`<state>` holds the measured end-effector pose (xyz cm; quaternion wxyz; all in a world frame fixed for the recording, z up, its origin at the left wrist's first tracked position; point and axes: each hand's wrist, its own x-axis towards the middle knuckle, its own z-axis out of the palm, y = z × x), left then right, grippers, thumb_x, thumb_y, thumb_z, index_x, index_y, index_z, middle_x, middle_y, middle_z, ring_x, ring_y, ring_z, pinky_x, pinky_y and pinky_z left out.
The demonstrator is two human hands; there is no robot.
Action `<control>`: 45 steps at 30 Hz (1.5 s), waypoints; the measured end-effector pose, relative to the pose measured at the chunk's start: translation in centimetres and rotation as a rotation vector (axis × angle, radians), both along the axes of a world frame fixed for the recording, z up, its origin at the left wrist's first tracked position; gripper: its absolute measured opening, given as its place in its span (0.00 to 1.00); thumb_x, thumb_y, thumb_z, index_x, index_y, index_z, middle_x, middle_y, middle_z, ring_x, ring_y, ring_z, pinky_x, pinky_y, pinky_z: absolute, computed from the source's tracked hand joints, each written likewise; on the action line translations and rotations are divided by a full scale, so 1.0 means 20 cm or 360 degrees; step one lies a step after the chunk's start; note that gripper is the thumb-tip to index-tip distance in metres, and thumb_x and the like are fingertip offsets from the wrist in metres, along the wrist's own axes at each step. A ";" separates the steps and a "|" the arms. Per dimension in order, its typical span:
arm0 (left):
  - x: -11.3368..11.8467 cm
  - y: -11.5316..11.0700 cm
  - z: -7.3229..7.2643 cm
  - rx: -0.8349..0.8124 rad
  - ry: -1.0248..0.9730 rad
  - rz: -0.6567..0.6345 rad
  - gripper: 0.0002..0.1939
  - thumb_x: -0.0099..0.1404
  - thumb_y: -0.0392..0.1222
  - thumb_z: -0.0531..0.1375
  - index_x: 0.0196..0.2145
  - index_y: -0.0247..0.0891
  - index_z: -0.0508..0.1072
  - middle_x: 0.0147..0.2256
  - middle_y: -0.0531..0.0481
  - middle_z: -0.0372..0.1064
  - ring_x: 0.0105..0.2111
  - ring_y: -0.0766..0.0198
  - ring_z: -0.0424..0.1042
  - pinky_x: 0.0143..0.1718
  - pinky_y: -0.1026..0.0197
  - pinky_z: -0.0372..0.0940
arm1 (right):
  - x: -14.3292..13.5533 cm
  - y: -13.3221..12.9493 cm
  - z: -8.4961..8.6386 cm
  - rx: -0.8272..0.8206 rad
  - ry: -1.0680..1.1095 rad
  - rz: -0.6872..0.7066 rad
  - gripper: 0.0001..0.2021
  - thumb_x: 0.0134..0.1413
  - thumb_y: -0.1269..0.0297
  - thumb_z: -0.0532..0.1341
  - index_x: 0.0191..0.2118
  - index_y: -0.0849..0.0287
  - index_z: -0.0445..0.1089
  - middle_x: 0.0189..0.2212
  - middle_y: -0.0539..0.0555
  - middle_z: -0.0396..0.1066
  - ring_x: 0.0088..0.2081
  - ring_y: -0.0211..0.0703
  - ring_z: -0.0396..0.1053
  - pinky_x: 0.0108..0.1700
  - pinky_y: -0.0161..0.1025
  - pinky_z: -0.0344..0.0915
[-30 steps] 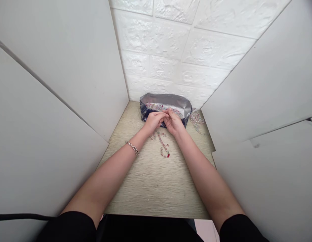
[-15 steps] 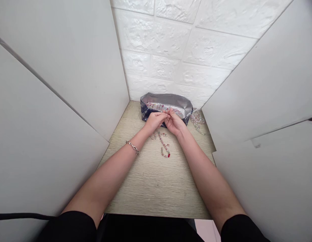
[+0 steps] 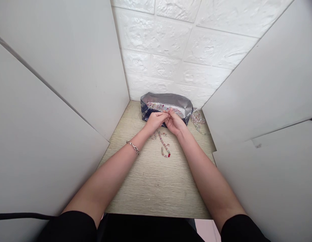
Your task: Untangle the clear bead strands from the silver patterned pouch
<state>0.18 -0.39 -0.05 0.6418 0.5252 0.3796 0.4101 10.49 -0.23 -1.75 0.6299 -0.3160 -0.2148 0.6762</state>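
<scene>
My left hand (image 3: 154,121) and my right hand (image 3: 175,123) meet at the fingertips, just in front of a silver-lined bag (image 3: 171,98). Both are closed in a pinch; whatever sits between the fingers is too small to make out. Many small coloured beads (image 3: 156,107) lie inside the open bag, behind my hands. Below my hands a strand of pink, clear and red beads (image 3: 166,148) curls over the tabletop. Its upper end runs up toward my hands, and I cannot tell whether it joins them.
More bead strands (image 3: 197,119) are heaped right of the bag. The pale wooden tabletop (image 3: 156,188) is hemmed in by a white panel (image 3: 95,67) on the left, another panel (image 3: 262,84) on the right, and a white brick-patterned wall (image 3: 168,47) behind.
Hardly anything differs. My hands stay pinched together at the same place, with at most a slight shift of the fingers; the bag and the strands lie as before.
</scene>
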 end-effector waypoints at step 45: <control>-0.02 0.03 -0.03 -0.0281 -0.0259 -0.0035 0.13 0.54 0.45 0.55 0.20 0.32 0.63 0.13 0.58 0.53 0.09 0.81 0.45 0.11 0.70 0.35 | -0.06 -0.01 0.00 0.0220 -0.0421 -0.0168 0.08 0.39 0.63 0.61 0.19 0.61 0.64 0.17 0.49 0.65 0.19 0.32 0.60 0.26 0.33 0.61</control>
